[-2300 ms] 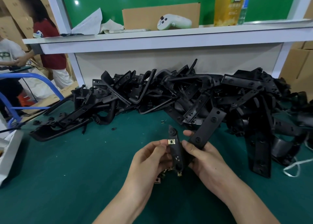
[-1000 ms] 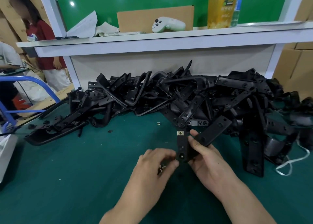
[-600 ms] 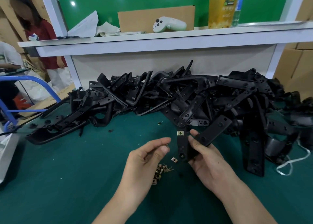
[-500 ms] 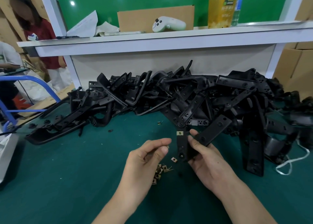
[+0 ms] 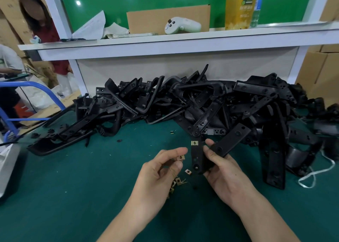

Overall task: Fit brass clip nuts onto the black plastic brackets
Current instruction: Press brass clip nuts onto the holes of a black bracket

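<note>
Your left hand point(image 5: 161, 170) pinches a brass clip nut point(image 5: 181, 157) between thumb and forefinger, just left of the black bracket point(image 5: 197, 159) that your right hand point(image 5: 223, 170) grips with curled fingers. A fitted clip nut point(image 5: 194, 143) sits on the bracket's far end. Loose clip nuts point(image 5: 178, 181) lie on the green mat point(image 5: 73, 186) under your left hand.

bright, even overhead light | ceiling-lamp glare on green panel point(image 5: 183, 1) | edges bowed
</note>
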`<state>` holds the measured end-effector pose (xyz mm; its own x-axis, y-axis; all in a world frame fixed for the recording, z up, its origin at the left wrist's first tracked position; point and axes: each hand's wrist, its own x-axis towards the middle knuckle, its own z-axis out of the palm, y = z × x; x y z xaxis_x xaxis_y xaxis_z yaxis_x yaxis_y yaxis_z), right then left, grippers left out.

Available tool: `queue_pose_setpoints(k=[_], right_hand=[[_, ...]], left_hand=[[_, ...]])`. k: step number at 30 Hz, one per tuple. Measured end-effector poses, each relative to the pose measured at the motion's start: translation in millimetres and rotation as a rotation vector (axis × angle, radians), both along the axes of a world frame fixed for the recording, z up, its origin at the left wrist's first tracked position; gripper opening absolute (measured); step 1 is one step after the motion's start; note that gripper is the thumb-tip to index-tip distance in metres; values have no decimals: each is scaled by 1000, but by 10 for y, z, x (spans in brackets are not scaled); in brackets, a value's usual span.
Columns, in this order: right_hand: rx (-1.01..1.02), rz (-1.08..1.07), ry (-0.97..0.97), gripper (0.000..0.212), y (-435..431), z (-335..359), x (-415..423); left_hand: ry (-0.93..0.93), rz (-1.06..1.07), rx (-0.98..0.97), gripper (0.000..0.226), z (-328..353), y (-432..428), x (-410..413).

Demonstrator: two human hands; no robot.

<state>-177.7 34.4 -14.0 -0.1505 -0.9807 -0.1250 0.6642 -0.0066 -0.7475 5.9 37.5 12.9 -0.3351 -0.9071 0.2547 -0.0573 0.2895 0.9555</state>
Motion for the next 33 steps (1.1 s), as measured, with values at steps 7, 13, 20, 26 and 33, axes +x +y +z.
queue_pose_setpoints(k=[7,13,20,26,33], right_hand=[[8,-6,-1,46,1,12,4],[1,-1,-19,45,6,24,10],[3,-1,-23,45,-5,17,10],[1,-2,-23,44,0,22,9],[3,-3,-43,43,-3,23,8]], left_hand=[[10,9,11,35,-26,-15,7],[121,77,44,21,-21,-32,0],[161,125,106,22,-43,-88,9],[231,117,162,30,-74,-115,16],[492,49,453,29,-43,-173,69]])
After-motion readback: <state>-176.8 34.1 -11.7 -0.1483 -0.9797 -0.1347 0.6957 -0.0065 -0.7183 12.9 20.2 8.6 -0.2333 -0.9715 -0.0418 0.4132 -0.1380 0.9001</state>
